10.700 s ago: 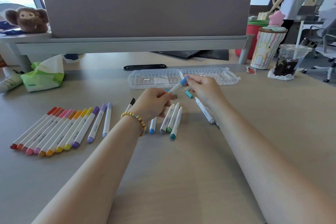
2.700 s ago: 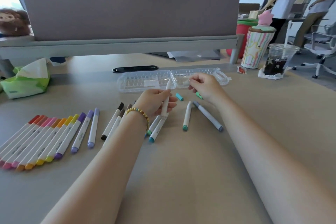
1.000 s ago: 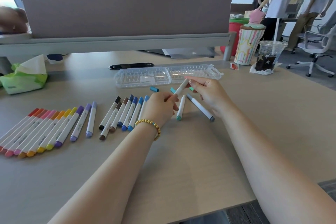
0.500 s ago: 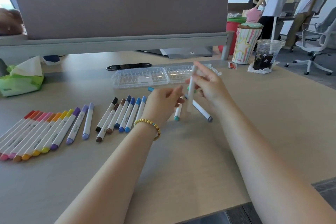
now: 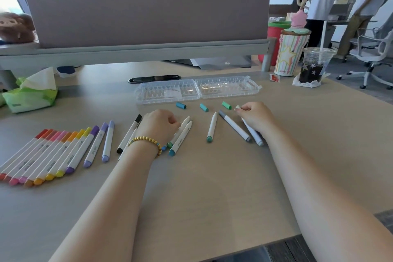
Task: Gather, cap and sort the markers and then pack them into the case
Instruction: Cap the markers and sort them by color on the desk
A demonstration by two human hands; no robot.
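While capping goes on, sorted stock laid out by colour along the table [image 5: 212, 208], presumably so each shade can go into the case in order.

Row of capped markers [image 5: 49, 155], red through purple: fanned side by side at far left, touching.
Black marker [image 5: 129, 134]: just left of the left wrist, starting a darker group.
Two teal-ended markers [image 5: 180, 137]: far ends uncapped, lying together against the left hand [image 5: 158, 123], whose curled fingers rest on them, apparently nudging them into line.
Green-ended marker [image 5: 211, 127]: alone in the middle, tip bare.
Grey marker [image 5: 235, 128]: beside it, slanted.
Pale marker [image 5: 253, 134]: partly under the right hand [image 5: 255, 117].
Right hand: pinching a small pale cap [image 5: 237, 108] at the fingertips, probably for the marker beneath.
Three loose caps [image 5: 203, 107], blue to green: in a line between markers and case, kept within reach for fitting.
Clear case [image 5: 196, 90]: open flat at the back, nothing packed yet.
Tissue pack [image 5: 30, 93]: far left.
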